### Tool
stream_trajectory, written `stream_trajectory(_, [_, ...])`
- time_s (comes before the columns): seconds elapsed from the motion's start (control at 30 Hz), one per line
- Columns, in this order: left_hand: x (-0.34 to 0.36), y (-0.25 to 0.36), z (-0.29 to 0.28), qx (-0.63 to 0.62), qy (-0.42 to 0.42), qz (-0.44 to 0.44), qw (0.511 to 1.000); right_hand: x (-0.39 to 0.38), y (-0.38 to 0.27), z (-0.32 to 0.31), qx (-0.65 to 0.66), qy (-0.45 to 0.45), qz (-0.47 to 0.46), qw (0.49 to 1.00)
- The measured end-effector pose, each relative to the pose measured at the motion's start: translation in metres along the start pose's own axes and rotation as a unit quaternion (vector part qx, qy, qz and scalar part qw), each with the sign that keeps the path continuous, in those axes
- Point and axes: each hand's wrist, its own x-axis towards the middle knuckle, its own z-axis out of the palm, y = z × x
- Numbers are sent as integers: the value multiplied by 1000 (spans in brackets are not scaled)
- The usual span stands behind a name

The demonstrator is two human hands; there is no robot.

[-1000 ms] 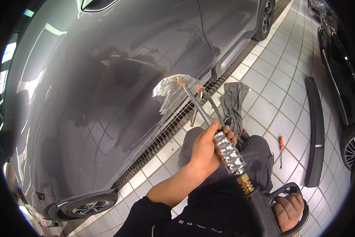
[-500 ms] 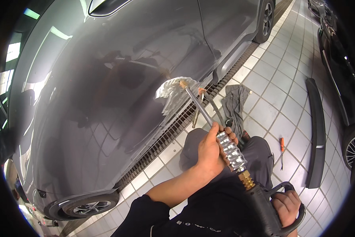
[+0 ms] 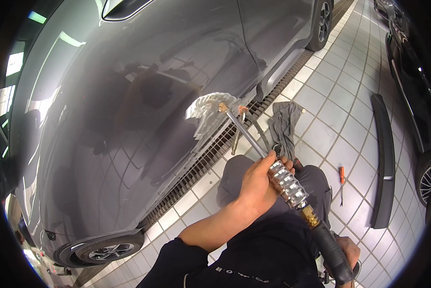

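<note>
A slide-hammer dent puller [image 3: 247,133] slants from the car's lower side toward my lap. Its brass-coloured tip meets, or sits very close to, the shiny bare-metal patch [image 3: 206,106] on the grey car [image 3: 129,110]. My left hand [image 3: 259,185] is wrapped round the puller's ridged chrome weight [image 3: 289,186]; some of its fingers are hidden behind it. Farther down, my right hand [image 3: 349,250] grips the black handle [image 3: 331,249], which covers most of its fingers. Close to the tip, a copper-coloured clamp [image 3: 242,110] is on the car's lower edge.
A floor grate [image 3: 191,169] runs along under the car. Grey cloth [image 3: 285,126] lies on the tiles beside my knees. To the right are an orange-handled screwdriver [image 3: 341,177], a long black trim strip [image 3: 382,168] and a second, black car [image 3: 407,81].
The puller's handle end has shifted right and the tool has rolled, so its loop guard is mostly out of sight. Both hands moved with it; the tip stayed at the bare patch.
</note>
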Motion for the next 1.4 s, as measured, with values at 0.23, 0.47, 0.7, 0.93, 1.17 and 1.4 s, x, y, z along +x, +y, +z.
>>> stream_trajectory(0.23, [3,6,-5,7,8,0,1000,21,-9,-4,-44,-14,-91,995])
stream_trajectory(0.47, [-2,13,-2,-10,0,-4,1000,36,-28,-10,-109,-35,-149,982])
stream_trajectory(0.7, [5,18,-7,-11,12,19,1000,39,-40,-14,-149,-40,-181,971])
stream_trajectory(0.93, [1,-2,-12,-105,7,61,993,37,-36,-9,-145,-46,-203,967])
stream_trajectory(1.17, [-2,-1,-2,-19,-9,47,999,16,-5,1,35,-18,-42,998])
stream_trajectory(1.4, [8,-1,6,4,-26,-15,1000,-13,4,5,-2,-11,125,992])
